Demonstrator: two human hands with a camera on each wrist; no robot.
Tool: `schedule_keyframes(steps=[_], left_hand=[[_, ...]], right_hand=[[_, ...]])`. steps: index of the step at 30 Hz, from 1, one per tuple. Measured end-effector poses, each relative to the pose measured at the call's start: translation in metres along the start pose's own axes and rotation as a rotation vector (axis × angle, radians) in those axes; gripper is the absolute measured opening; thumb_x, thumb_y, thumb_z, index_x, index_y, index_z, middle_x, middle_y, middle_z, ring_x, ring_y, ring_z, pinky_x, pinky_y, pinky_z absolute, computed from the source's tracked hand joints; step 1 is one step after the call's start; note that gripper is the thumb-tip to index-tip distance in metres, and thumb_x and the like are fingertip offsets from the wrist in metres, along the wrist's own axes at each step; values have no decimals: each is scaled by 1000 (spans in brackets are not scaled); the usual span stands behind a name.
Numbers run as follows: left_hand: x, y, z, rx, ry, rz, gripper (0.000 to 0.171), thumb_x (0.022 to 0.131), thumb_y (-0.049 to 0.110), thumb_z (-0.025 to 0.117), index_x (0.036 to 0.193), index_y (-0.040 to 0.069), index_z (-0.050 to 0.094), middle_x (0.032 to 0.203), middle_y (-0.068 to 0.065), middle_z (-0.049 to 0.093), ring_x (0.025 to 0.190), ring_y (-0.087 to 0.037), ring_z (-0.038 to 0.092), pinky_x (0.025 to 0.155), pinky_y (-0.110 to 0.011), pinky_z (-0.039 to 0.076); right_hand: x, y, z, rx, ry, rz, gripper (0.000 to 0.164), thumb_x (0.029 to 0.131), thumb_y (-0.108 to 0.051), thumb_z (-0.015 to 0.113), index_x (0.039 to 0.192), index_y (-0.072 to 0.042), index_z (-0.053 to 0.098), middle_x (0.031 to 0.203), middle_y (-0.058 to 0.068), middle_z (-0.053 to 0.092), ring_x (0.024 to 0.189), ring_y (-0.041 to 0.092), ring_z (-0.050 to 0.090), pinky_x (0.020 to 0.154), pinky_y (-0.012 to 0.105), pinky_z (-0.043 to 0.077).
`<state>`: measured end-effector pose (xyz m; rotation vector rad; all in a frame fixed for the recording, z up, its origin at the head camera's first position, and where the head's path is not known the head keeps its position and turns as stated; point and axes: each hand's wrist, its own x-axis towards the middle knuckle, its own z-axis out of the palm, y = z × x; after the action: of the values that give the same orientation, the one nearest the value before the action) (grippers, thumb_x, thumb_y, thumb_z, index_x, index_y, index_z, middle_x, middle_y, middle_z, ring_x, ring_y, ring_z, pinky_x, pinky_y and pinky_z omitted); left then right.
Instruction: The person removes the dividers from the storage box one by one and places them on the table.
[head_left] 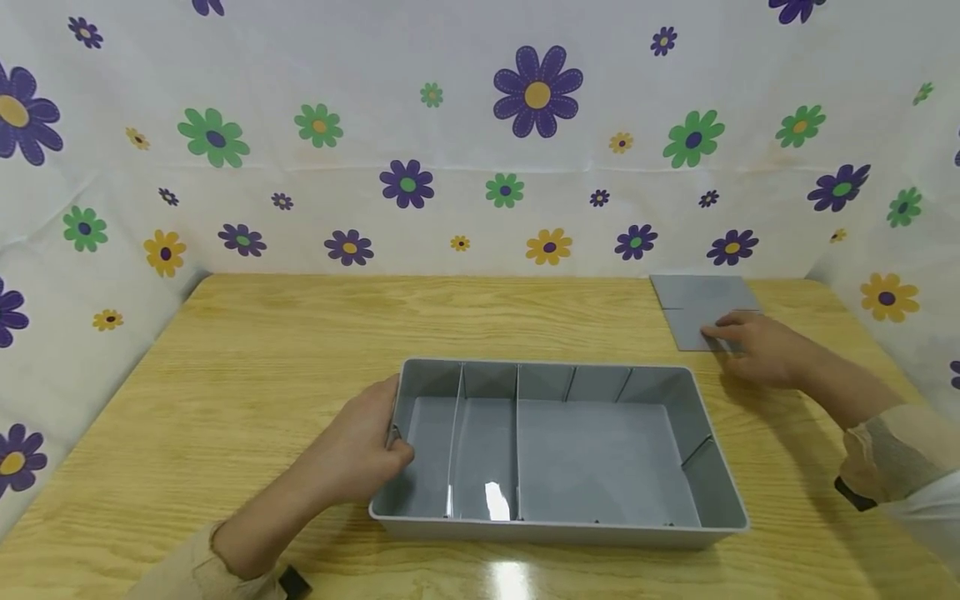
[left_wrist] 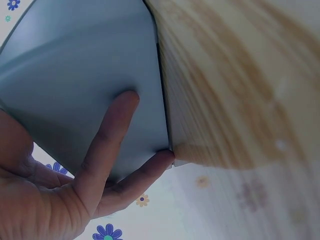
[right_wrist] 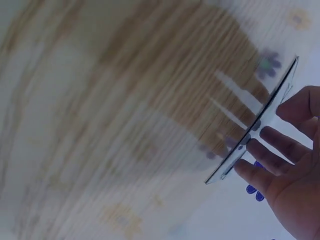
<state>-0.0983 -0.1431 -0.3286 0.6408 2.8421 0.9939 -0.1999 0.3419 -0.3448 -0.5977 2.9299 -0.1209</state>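
A grey rectangular storage box sits on the table with two upright dividers splitting its left part into narrow compartments. My left hand grips the box's left end wall, thumb over the rim and fingers against the outside; in the left wrist view, fingertips press on that grey wall. At the back right lie flat grey panels, one seemingly on another. My right hand reaches over them, extended fingers touching the near right part. From the right wrist, the panels appear edge-on beside the fingertips.
The wooden table meets a white flowered cloth at its back and sides. Narrow slots run down the box's inner walls. The box stands close to the table's near side.
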Motion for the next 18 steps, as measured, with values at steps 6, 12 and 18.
schedule_keyframes(steps=[6,12,18], left_hand=[[-1,0,0,5,2,1,62,61,-5,50,121,6,50,106,-8,60,89,-21,54,75,-36,45],[0,0,-1,13,2,10,60,61,-5,50,120,6,51,104,-8,60,87,-21,53,73,-35,44],[0,-1,1,10,6,9,59,61,-5,50,119,6,51,104,-7,60,88,-21,53,73,-35,44]], right_hand=[[-6,-4,-20,18,171,-5,46,84,-6,52,129,2,51,132,29,46,118,47,45,91,58,40],[-7,-36,-50,11,387,-64,36,83,-5,55,119,-2,61,124,20,58,110,37,54,80,49,46],[0,-92,-66,-35,498,-312,32,78,-4,62,110,-7,66,111,9,66,88,22,63,71,38,49]])
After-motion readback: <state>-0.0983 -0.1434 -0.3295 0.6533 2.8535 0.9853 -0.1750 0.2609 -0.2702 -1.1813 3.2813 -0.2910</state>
